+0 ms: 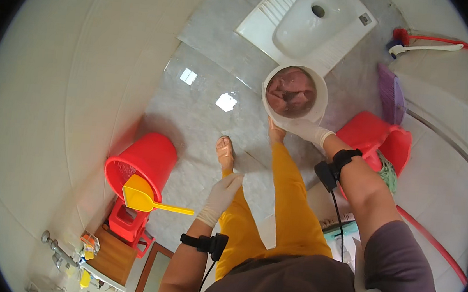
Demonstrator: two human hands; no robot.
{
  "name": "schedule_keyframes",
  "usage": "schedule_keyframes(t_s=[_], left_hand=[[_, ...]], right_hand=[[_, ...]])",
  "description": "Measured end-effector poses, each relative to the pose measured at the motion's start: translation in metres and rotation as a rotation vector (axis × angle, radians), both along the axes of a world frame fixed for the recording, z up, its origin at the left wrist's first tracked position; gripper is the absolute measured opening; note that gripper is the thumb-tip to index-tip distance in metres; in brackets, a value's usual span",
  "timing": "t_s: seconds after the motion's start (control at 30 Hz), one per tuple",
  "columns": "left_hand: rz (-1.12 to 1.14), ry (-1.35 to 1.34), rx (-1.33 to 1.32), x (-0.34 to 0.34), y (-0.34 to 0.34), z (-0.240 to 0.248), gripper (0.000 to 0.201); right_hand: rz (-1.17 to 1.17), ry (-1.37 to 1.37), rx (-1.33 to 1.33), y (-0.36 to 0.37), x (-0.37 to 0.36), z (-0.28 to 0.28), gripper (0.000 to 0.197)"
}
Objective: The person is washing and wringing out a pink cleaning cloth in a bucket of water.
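My right hand (305,130), in a white glove, grips the near rim of a white bucket (322,98). Inside the bucket a pink cloth (290,89) lies bunched in water. Also gloved, my left hand (223,194) hangs in front of my left leg, apart from the bucket. Its back faces up and hides most of the fingers; no object shows in it. To its left, a yellow dipper (139,193) rests across the mouth of a red bucket (151,160), its handle pointing toward my left wrist.
Beyond the white bucket is a squat toilet (313,30). On the right are a tipped red bucket (366,130) with a green mop head (387,172), a purple broom (390,93) and brushes (430,44). A red stool (125,223) stands at left. The tiled floor (207,70) reflects light.
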State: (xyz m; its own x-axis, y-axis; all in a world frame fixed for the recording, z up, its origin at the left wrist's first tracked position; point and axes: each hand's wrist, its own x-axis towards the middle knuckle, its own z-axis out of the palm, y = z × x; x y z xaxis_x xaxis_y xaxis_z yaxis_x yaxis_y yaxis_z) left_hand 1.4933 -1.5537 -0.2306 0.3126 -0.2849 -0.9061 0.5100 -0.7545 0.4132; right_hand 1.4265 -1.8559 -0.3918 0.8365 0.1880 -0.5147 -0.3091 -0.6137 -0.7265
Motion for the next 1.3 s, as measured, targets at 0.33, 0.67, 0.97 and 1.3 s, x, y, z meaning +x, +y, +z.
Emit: schedule_keyframes(t_s=[0.33,0.67,0.97,1.3], left_hand=[[-0.081,0.228,-0.196,0.021,-0.103,-0.089,0.038],[0.45,0.341,-0.071,0.055,-0.183,-0.141,0.042],[0.365,0.06,-0.215,0.031,-0.216,-0.143,0.025],[0.033,-0.116,-0.408,0.018,-0.239,-0.048,0.017]], right_hand=[[-0.548,0.185,-0.163,0.008,0.032,-0.132,0.034],[-0.702,-0.077,0.098,-0.007,0.013,0.012,0.015],[-0.619,-0.079,-0.024,-0.038,-0.02,0.111,0.017],[-0.844,0.01,0.122,-0.051,-0.027,0.034,0.057]])
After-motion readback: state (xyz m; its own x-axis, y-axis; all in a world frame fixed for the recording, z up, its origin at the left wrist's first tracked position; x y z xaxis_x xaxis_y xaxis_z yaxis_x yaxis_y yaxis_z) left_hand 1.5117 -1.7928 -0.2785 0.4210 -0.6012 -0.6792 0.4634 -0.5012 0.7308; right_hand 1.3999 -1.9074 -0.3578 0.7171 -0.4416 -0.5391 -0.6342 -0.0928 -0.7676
